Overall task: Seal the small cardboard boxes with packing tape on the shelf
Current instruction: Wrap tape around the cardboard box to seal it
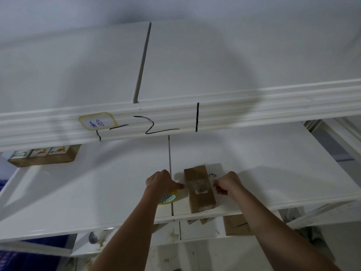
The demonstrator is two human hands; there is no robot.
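Observation:
A small brown cardboard box [199, 188] lies on the white shelf [97, 192], near its front edge. A strip of clear packing tape [197, 184] runs across the top of the box from left to right. My left hand [162, 181] pinches the tape at the box's left side, with the tape roll [169, 198] showing below my wrist. My right hand [227, 183] has curled fingers and pinches the tape's end at the box's right side.
A row of small labelled boxes [43, 155] sits at the shelf's far left, under the upper shelf rail [175, 118] that carries black marks and a label. More cardboard boxes [236, 225] lie on the level below. A seam [170, 157] splits the shelf board.

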